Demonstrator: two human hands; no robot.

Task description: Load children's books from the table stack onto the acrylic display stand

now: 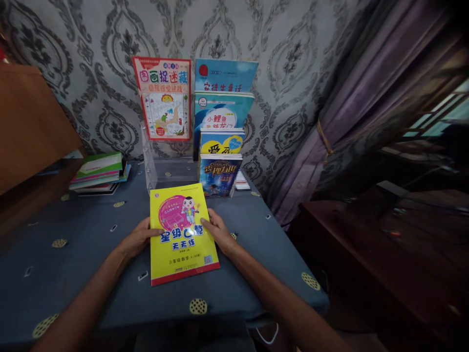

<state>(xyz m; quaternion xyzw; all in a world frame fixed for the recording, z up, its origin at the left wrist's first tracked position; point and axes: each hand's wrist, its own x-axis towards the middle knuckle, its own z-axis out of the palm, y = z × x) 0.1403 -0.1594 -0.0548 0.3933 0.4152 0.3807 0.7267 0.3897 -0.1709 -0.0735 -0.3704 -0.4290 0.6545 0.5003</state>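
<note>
A yellow workbook (pixel 179 261) with a red bottom strip is held upright-facing above the table, its cover toward me. My left hand (pixel 138 238) grips its left edge, thumb on the cover and the other fingers hidden behind. On the opposite edge my right hand (pixel 220 230) is closed the same way. Just beyond stands a clear tiered book rack (pixel 149 164). Its left column bears a red-bordered picture book (pixel 164 100) at the top. In the right column are a blue book (pixel 227 73), a teal book (pixel 223 110), a yellow-and-blue book (pixel 220 143) and a dark blue book (pixel 220 178).
A stack of books (pixel 98 171) lies at the table's back left, near a brown box-like panel (pixel 31 107). Patterned wallpaper rises behind the blue tablecloth (pixel 91 225). To the right hang a tied purple curtain (pixel 322 132) and a dark red cabinet (pixel 351 244).
</note>
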